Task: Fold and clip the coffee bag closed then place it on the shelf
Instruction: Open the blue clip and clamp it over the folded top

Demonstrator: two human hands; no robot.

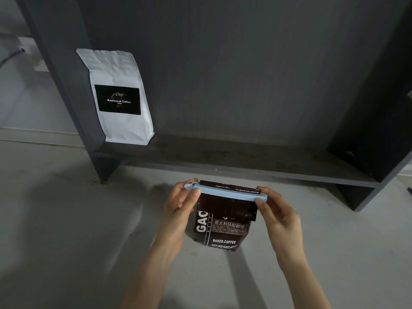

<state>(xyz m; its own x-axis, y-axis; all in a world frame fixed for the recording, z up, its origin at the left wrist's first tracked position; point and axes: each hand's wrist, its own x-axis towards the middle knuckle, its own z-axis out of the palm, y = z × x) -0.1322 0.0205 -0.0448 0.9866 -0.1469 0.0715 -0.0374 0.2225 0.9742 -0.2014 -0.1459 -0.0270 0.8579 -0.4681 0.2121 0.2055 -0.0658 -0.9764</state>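
The dark coffee bag point(223, 224) stands upright on the grey floor point(55, 219), near the person, in front of the shelf point(223, 152). Its top is folded over, and a pale blue clip point(227, 194) lies across the fold, from left to right.

The left hand point(180, 204) pinches the left end of the clip, thumb on the near side w/ the fingers behind, approx. where the hinge end is. The right hand point(278, 210) pinches the right end the same way, thumb pressed on the tip. Both hands are closed on the clip, not spread. The person holds both ends probably so that the long clip shuts evenly and the fold cannot slip out while it locks. If the clip is fully snapped, one cannot tell from this view.

The bag rests on the floor because this gives support against the downward pressure.

The shelf board is far from the bag and a little higher. A white coffee bag point(120, 97) stands at its left end, leaning to the side wall, so the middle and right of the board stay free for the dark bag. The placing step is not yet done.
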